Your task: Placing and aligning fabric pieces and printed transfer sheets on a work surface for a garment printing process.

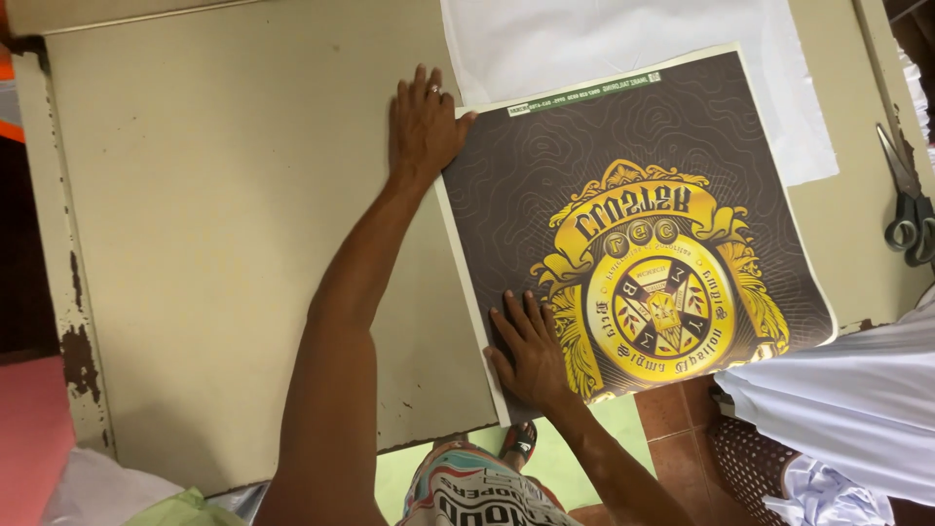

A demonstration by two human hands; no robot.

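Printed sheet: the large dark sheet (623, 195) with a gold emblem in its middle and a thin pale border lies flat and slightly turned on the table, its near corner reaching past the table's front edge.

Under the sheet: a white cloth (623, 39) is spread beneath its far part and shows beyond the top and right edges.

Your left hand: your left hand (424, 122) is open, palm down, fingers stretched, resting at the sheet's far left corner. Most of the hand sits on the bare table and the thumb touches the sheet's edge. There is a ring on one finger. It grasps nothing.

Your right hand: your right hand (531, 351) is also open and flat, fingers spread, pressing on the sheet's near left part, just beside the gold emblem. It grips nothing either.

Table: the beige table (224, 224) has a worn surface, with paint chipped along its left edge and front rim.

Scissors: a pair of grey-handled scissors (908, 209) lies at the table's right side, well apart from both hands.

Right of you: more white fabric (857, 409) is bunched off the table's near right corner.

Below: a sandalled foot (519, 443) shows on the green and red floor between your arms.
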